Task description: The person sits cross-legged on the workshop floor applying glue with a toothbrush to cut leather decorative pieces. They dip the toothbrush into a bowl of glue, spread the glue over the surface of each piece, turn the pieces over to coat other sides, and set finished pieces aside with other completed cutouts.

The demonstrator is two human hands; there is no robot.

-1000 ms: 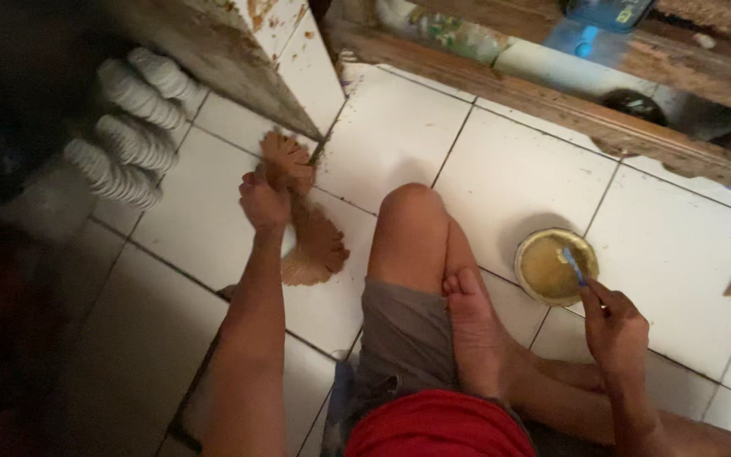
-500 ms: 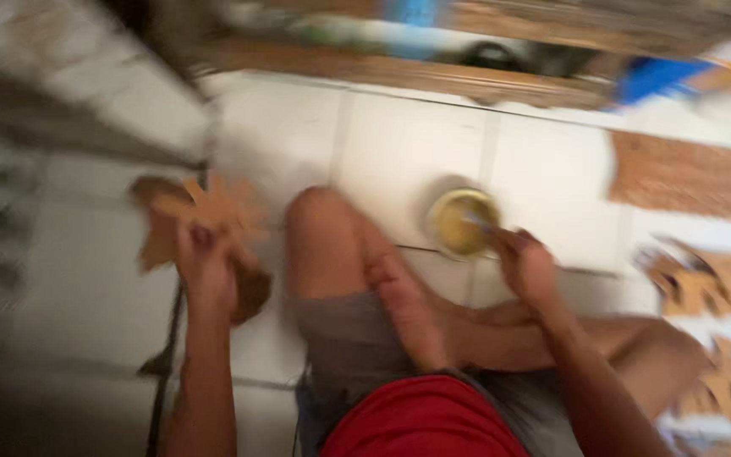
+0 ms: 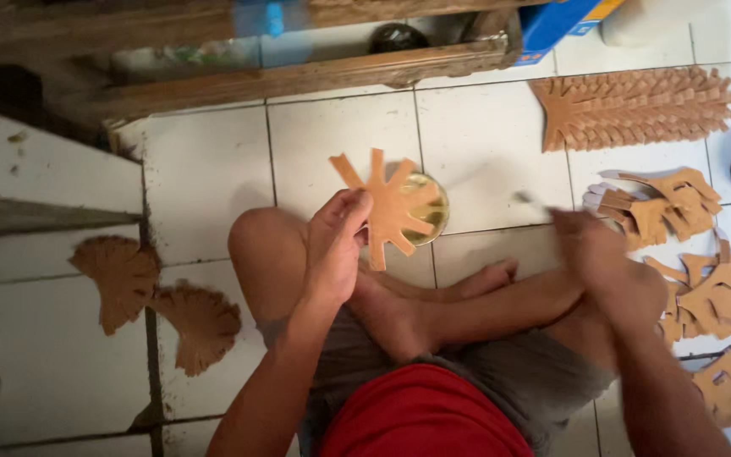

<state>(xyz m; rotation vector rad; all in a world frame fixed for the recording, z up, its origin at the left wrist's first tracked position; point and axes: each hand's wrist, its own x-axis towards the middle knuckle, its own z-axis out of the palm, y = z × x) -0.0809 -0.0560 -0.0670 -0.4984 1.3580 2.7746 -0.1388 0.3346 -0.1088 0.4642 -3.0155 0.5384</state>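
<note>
Only the head view to go on, looking straight down at a person sitting cross-legged on a white tiled floor (image 3: 484,144). The left hand (image 3: 336,245) was up in front of the knee, thumb and fingers pinched on the lower edge of a flat tan star-shaped cutout with long spokes (image 3: 388,207). The cutout was held in the air right over a small round bowl of yellowish paste (image 3: 435,206), which sat on the floor just past the feet. The right hand (image 3: 598,254) was badly motion-blurred out to the right of the bowl. A thin grey brush-like stick (image 3: 528,200) poked out of it toward the bowl, but I honestly couldn't tell how the fingers were wrapped around it. My read is that this was the pasting step, with one piece picked up and presented and the brush on its way in. I'd say the next bit called for keeping the cutout steady and flat over the bowl, so the brush could reach each spoke without drips hitting the tiles. Toward the floor's far right corner lay a long overlapping row of tan cutouts (image 3: 636,106), and loose piles of similar tan pieces (image 3: 708,292) ran down the right edge, well apart from the bowl. Near the left edge were two darker brown fan-shaped pieces (image 3: 120,275), touching each other. A rough wooden shelf (image 3: 298,80) ran along the far edge.
</note>
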